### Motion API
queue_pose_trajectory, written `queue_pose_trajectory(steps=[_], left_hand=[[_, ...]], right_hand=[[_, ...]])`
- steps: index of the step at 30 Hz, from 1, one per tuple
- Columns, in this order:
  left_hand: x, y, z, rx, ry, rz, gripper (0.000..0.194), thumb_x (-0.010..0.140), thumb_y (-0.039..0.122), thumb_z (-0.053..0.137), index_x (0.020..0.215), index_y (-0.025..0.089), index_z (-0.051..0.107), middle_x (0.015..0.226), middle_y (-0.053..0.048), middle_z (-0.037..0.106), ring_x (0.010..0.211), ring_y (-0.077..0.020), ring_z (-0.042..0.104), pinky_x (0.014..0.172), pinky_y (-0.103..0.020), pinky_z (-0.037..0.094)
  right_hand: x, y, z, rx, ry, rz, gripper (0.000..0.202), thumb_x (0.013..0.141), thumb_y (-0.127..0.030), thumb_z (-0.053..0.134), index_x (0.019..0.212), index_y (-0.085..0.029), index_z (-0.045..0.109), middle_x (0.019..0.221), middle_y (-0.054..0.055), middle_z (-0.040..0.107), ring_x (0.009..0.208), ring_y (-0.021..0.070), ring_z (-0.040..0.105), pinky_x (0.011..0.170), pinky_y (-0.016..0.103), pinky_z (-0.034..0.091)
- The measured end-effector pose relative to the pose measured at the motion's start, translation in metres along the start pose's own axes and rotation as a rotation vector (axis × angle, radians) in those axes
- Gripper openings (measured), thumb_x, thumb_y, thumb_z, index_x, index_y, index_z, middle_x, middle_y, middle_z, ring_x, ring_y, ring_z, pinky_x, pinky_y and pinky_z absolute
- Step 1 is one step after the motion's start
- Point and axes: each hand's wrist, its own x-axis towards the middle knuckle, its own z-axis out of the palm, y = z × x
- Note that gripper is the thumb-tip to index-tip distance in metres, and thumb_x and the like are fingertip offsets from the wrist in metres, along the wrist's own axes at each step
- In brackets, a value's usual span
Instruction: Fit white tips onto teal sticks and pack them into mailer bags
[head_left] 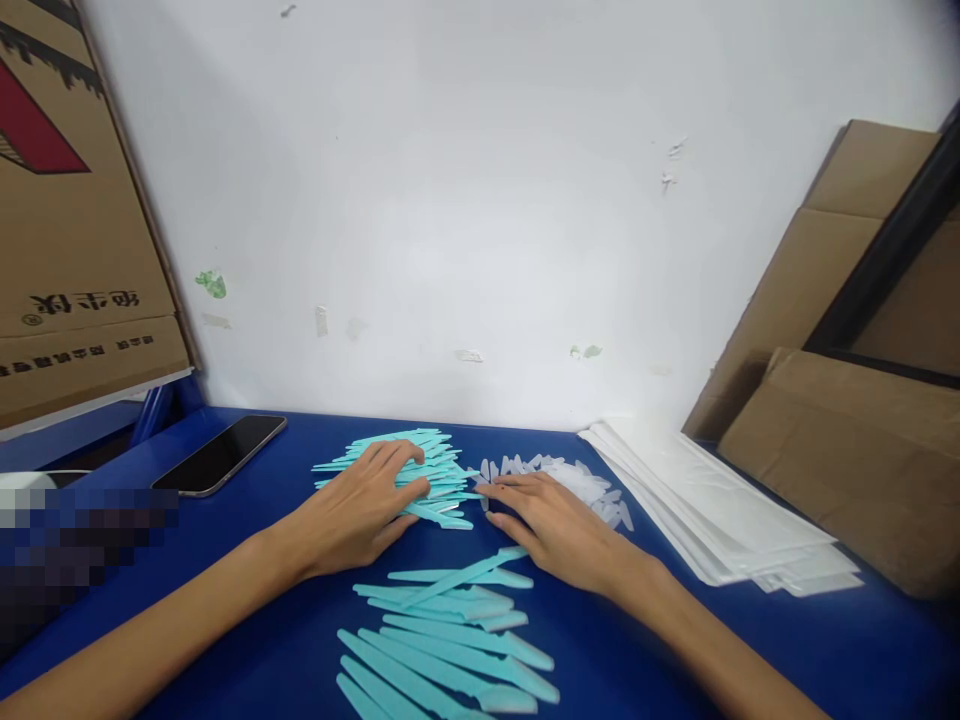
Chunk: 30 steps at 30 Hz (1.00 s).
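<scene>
My left hand [360, 510] is at the edge of a heap of turquoise eyebrow razors [450, 468]. Its thumb and fingers close around the handle end of one eyebrow razor [444, 519], whose head points right. To the right, my right hand [559, 525] reaches over the near left side of a pile of small translucent blade caps [585, 482]. One cap [484, 503] appears between its thumb and fingertips, partly hidden. Nearer to me, several more eyebrow razors [450, 655] lie in a loose row, heads to the right, with one lying crosswise on top.
A phone [221, 455] lies at the left on the blue table [277, 640]. White flat sheets or bags [720, 510] are stacked on the right. Cardboard boxes [82, 230] stand at the left, and more cardboard [847, 460] leans at the right. A white wall [480, 200] rises behind.
</scene>
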Motion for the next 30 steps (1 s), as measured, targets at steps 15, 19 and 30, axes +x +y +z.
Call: queue_pose_trajectory(steps=[15, 19, 30], left_hand=[[0.001, 0.006, 0.002, 0.087, -0.002, 0.09, 0.01, 0.1, 0.017, 0.055, 0.096, 0.017, 0.064, 0.102, -0.009, 0.062, 0.094, -0.0254, 0.057, 0.083, -0.04, 0.045], [0.002, 0.007, 0.002, 0.071, 0.002, 0.087, 0.015, 0.102, 0.016, 0.052, 0.094, 0.018, 0.065, 0.097, -0.007, 0.062, 0.086, -0.022, 0.056, 0.079, -0.036, 0.043], [0.0, 0.009, 0.0, 0.096, -0.058, 0.081, 0.025, 0.102, 0.009, 0.044, 0.093, 0.017, 0.066, 0.089, -0.006, 0.062, 0.079, -0.0215, 0.056, 0.075, -0.036, 0.041]], right_hand=[[0.002, 0.002, 0.006, -0.129, 0.019, 0.025, 0.045, 0.107, -0.033, 0.05, 0.148, -0.017, 0.054, 0.132, 0.015, 0.071, 0.126, 0.0295, 0.064, 0.108, 0.048, 0.048], [0.005, -0.001, 0.01, -0.159, 0.069, 0.067, 0.045, 0.104, -0.033, 0.057, 0.144, -0.016, 0.057, 0.125, 0.015, 0.074, 0.118, 0.0313, 0.069, 0.103, 0.049, 0.051], [0.007, 0.004, 0.016, -0.227, 0.077, 0.08, 0.051, 0.097, -0.009, 0.051, 0.147, -0.021, 0.056, 0.093, 0.011, 0.079, 0.087, 0.028, 0.074, 0.088, 0.043, 0.054]])
